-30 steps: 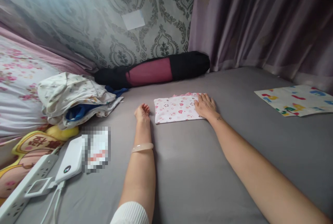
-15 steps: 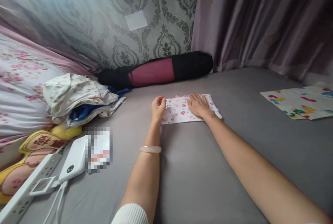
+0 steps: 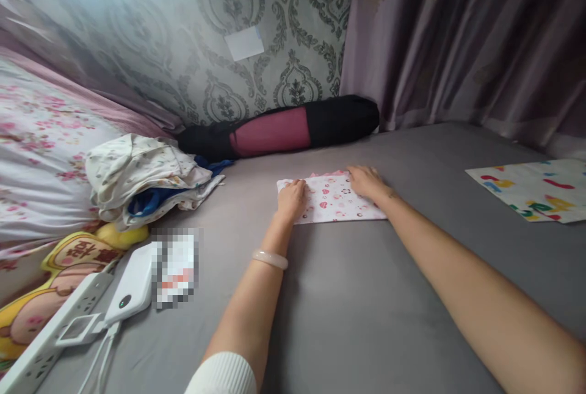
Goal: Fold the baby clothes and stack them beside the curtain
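Observation:
A folded white garment (image 3: 328,199) with pink hearts and small figures lies flat on the grey bedsheet (image 3: 339,302). Pink frilled trim shows along its far edge. My left hand (image 3: 292,197) rests palm down on its left end, with the fingers laid out on the fabric. On the right end lies my right hand (image 3: 367,183), its fingers stretched toward the far edge and the undersides out of sight. A pale bangle (image 3: 270,258) circles my left wrist.
To the left are a heap of clothes (image 3: 137,165), a yellow cartoon cushion (image 3: 82,250), a white power strip (image 3: 68,315) and a power bank (image 3: 132,284). A black and maroon long bag (image 3: 274,132) lines the wall. A colourful folded cloth (image 3: 535,186) lies at right.
My left hand has gone from a closed, raised pose beside the garment to lying on its left end. My right hand has slid right, toward the other end.

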The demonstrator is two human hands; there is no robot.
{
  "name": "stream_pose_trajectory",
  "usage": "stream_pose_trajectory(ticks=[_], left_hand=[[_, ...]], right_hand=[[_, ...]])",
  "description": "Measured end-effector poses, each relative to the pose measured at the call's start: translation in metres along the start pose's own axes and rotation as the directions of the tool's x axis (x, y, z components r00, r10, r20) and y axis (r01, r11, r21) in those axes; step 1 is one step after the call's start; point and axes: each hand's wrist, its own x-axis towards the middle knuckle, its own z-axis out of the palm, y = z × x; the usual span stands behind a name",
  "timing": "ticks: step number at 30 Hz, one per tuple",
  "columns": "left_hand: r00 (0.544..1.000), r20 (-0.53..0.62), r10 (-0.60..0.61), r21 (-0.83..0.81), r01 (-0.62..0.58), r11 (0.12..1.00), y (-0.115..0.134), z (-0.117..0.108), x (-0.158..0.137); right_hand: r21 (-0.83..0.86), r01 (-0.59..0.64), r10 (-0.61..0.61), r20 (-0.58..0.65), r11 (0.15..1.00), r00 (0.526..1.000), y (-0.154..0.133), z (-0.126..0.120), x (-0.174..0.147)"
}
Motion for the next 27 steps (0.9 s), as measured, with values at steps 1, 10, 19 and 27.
stream_pose_trajectory(ticks=[1,10,19,27], left_hand=[[1.0,-0.003,-0.026,-0.037,0.026,0.999,-0.003,-0.002,0.007],[0.959,0.138,-0.248,-0.384,0.283,0.879,-0.028,-0.022,0.079],[0.922,0.168,-0.35,-0.43,0.388,0.816,-0.027,-0.034,0.078],[0.939,0.277,-0.205,-0.561,0.332,0.759,-0.016,-0.073,0.055]], right_hand=[[-0.015,-0.026,0.027,0.018,1.0,0.999,0.008,-0.001,0.003],[0.007,0.006,-0.007,0.24,1.0,0.971,0.035,-0.025,0.028],[0.071,0.06,-0.078,0.295,0.996,0.952,0.025,-0.064,0.017],[0.296,0.146,-0.206,0.183,0.944,0.961,0.034,-0.097,-0.004]])
